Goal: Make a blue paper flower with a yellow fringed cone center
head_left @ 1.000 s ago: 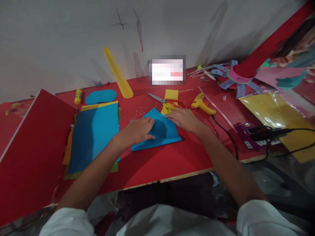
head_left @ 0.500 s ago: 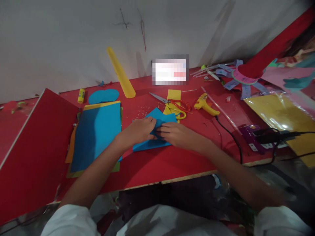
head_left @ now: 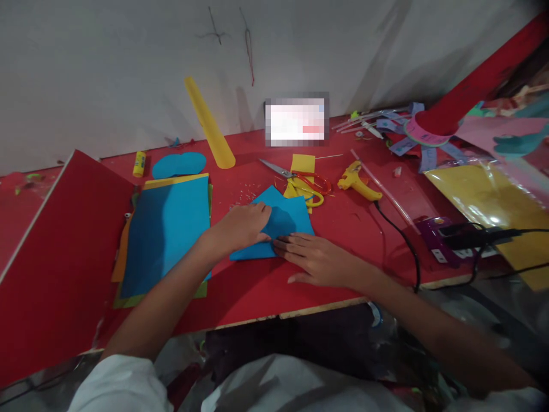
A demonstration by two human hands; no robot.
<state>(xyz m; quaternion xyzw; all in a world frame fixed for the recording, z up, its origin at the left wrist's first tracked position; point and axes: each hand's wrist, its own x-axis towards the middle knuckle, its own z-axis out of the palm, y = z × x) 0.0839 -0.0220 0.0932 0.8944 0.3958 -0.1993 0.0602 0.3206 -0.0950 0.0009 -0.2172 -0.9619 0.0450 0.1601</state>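
Observation:
A folded sheet of blue paper (head_left: 289,214) lies on the red table in front of me, with a pointed corner toward the wall. My left hand (head_left: 244,226) rests on its left part, fingers bent and pressed together against the paper. My right hand (head_left: 319,257) lies flat at the near right edge, its fingers stretched out over the fold and the thumb apart. Just beyond the paper are scissors (head_left: 315,182) with red and yellow handles, on top of yellow paper pieces (head_left: 303,163).
A yellow glue gun (head_left: 358,182) with a black cord lies to the right, near a clear stick (head_left: 381,186). Coloured sheets (head_left: 175,229), a blue cutout (head_left: 180,165), a glue stick (head_left: 139,164) and a red board (head_left: 64,257) are left. A yellow paper tube (head_left: 210,126) leans on the wall.
My right hand has slid toward me along the blue paper to its near edge, and its fingers have spread flatter. My left hand has stayed nearly in place.

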